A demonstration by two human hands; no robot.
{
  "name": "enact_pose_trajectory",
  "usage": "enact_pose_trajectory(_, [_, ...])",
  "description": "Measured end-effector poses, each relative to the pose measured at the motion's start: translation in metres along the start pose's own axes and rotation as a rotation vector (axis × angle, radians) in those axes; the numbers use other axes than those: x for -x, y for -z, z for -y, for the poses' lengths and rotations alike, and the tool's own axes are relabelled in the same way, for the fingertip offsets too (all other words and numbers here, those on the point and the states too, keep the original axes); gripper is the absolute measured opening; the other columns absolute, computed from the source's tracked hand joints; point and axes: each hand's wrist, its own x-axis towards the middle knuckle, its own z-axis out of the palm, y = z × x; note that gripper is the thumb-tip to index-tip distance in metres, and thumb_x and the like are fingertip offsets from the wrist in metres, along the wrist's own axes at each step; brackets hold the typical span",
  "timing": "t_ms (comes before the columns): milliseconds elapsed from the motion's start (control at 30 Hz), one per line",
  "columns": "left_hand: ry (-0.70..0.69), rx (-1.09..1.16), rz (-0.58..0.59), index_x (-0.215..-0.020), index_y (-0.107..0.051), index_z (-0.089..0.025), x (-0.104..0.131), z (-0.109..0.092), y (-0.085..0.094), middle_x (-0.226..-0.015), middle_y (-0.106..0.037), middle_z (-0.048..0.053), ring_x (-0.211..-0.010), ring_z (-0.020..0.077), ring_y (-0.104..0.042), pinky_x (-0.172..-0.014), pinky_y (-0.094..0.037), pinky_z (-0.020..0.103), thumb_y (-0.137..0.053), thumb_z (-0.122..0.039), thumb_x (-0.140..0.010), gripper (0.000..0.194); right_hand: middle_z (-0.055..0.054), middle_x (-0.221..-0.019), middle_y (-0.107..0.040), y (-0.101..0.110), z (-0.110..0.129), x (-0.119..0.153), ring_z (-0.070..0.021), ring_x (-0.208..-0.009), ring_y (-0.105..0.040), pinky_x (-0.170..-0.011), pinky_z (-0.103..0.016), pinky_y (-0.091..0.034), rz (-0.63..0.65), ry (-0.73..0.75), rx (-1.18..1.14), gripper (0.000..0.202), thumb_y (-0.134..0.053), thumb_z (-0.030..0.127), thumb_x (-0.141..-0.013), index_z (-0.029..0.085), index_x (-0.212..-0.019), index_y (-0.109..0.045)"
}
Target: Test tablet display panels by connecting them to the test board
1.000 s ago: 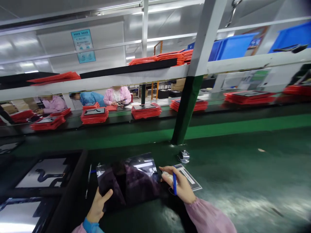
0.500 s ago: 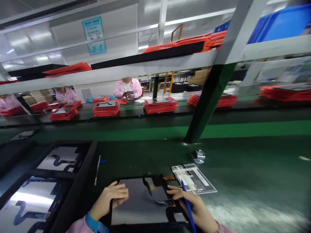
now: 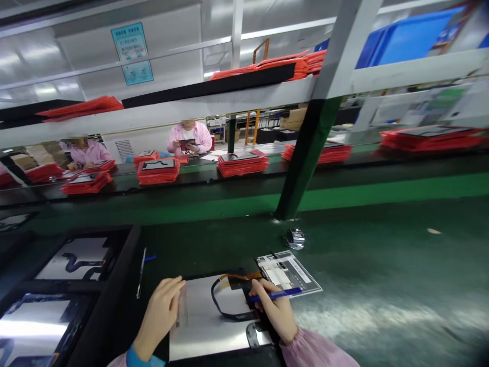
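A flat display panel (image 3: 206,336) with a silvery back lies in front of me, a black flex cable (image 3: 219,306) curving over it. My left hand (image 3: 162,311) rests on its left edge, fingers stretched out and holding nothing. Between the fingers of my right hand (image 3: 273,306) is a blue pen-like tool (image 3: 280,294), over the panel's right side near an orange flex strip (image 3: 244,277). Just beyond that hand lies a board with a white label (image 3: 301,272), touching or close to the panel's upper right corner.
Black trays (image 3: 130,244) with more panels stand at left, beside a thin clear pen (image 3: 141,272). A shiny metallic roll (image 3: 295,238) sits near a slanted green post (image 3: 301,163). Stacks of red sleeves (image 3: 242,164) line the far bench, where people in pink work.
My right hand has turned, and the blue tool now lies nearly level, pointing left. The flex cable stands in a wider loop. The camera view has shifted right.
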Motion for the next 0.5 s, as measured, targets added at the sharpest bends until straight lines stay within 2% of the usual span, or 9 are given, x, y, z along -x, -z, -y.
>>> enact_pose_trajectory(33, [0.015,0.042,0.012,-0.109,-0.073,-0.026,-0.004,-0.009,-0.009,-0.116,-0.07,0.008,-0.113,0.0305,-0.058,-0.103,-0.041,0.041,-0.055,-0.029,-0.085,0.03,0.0,-0.047,-0.05,0.001,-0.002,0.0,-0.0138,-0.04,-0.047,-0.039,-0.025,-0.038,-0.02,-0.004,0.023,0.052,-0.054,0.062,-0.087,0.02,-0.056,-0.051])
enact_pose_trajectory(100, [0.074,0.099,0.101,-0.112,-0.071,-0.023,-0.012,-0.026,-0.027,-0.103,-0.073,0.009,-0.095,0.0282,-0.065,-0.085,-0.05,0.036,-0.057,-0.039,-0.085,0.034,0.002,-0.043,-0.046,0.002,-0.005,-0.001,-0.0138,-0.04,-0.045,-0.04,-0.025,-0.037,-0.041,0.01,0.058,0.053,-0.06,0.061,-0.083,0.021,-0.051,-0.047])
enact_pose_trajectory(200, [0.146,0.211,0.313,-0.104,-0.072,-0.016,-0.025,-0.042,-0.053,-0.086,-0.074,0.009,-0.079,0.0245,-0.067,-0.071,-0.05,0.032,-0.057,-0.045,-0.084,0.038,0.002,-0.043,-0.043,0.002,-0.005,-0.002,-0.0136,-0.042,-0.043,-0.043,-0.026,-0.036,-0.051,0.04,0.102,0.055,-0.061,0.062,-0.079,0.022,-0.048,-0.04])
enact_pose_trajectory(267, [0.173,0.31,0.386,-0.089,-0.071,-0.012,-0.032,-0.043,-0.065,-0.074,-0.072,0.008,-0.072,0.0218,-0.065,-0.069,-0.048,0.031,-0.057,-0.049,-0.082,0.04,0.003,-0.043,-0.041,0.002,-0.003,-0.003,-0.013,-0.042,-0.041,-0.044,-0.026,-0.034,-0.043,0.058,0.12,0.055,-0.059,0.061,-0.08,0.022,-0.048,-0.037])
enact_pose_trajectory(400, [0.215,0.395,0.373,-0.08,-0.067,-0.011,-0.036,-0.039,-0.073,-0.062,-0.065,0.005,-0.061,0.0174,-0.059,-0.062,-0.043,0.029,-0.061,-0.056,-0.076,0.046,0.003,-0.043,-0.039,0.001,-0.002,-0.004,-0.0125,-0.042,-0.039,-0.042,-0.025,-0.032,-0.028,0.086,0.127,0.054,-0.057,0.06,-0.082,0.022,-0.049,-0.037])
enact_pose_trajectory(500, [0.226,0.393,0.367,-0.076,-0.066,-0.012,-0.035,-0.036,-0.074,-0.059,-0.062,0.003,-0.058,0.0159,-0.056,-0.057,-0.039,0.027,-0.067,-0.058,-0.07,0.047,0.003,-0.043,-0.042,0.002,-0.001,-0.001,-0.0132,-0.041,-0.043,-0.042,-0.026,-0.037,-0.021,0.101,0.11,0.055,-0.059,0.06,-0.082,0.022,-0.048,-0.038])
